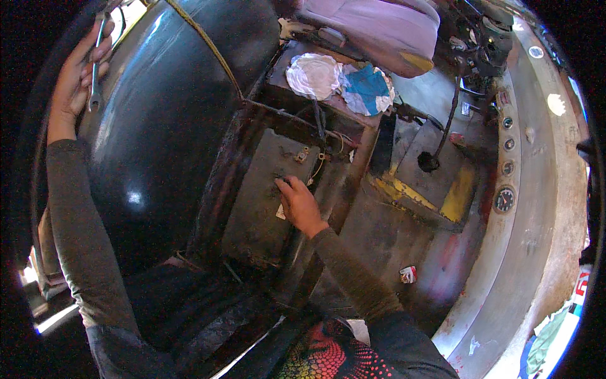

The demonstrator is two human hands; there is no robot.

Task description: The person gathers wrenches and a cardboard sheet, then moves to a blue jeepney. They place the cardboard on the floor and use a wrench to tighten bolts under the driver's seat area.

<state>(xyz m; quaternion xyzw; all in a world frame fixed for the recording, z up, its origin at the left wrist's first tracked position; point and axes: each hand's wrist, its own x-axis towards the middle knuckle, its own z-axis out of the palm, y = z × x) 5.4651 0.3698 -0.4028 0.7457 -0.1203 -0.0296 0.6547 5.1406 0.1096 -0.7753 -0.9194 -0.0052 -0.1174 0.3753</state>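
Observation:
Raised at the upper left, my left hand [71,82] is closed around a combination wrench [95,72], which hangs upright beside the black seat back. My right hand [302,205] is over the dusty top of a dark battery [249,215] set in a compartment. Its thumb and forefinger are pinched together at the battery's surface; whatever may be between them is too small to make out. A metal terminal [303,154] sits at the battery's far end. Dark cables [320,123] run down beside it, and a thin pale wire [319,169] curves along the battery's right side.
A large black padded seat [158,126] with a yellowish rope [208,47] is left of the compartment. Beyond lie a white cloth [314,76] and a blue-and-white cloth [367,90]. A gear lever [449,117], dashboard gauges [505,199] and a small red-and-white packet [408,274] are right.

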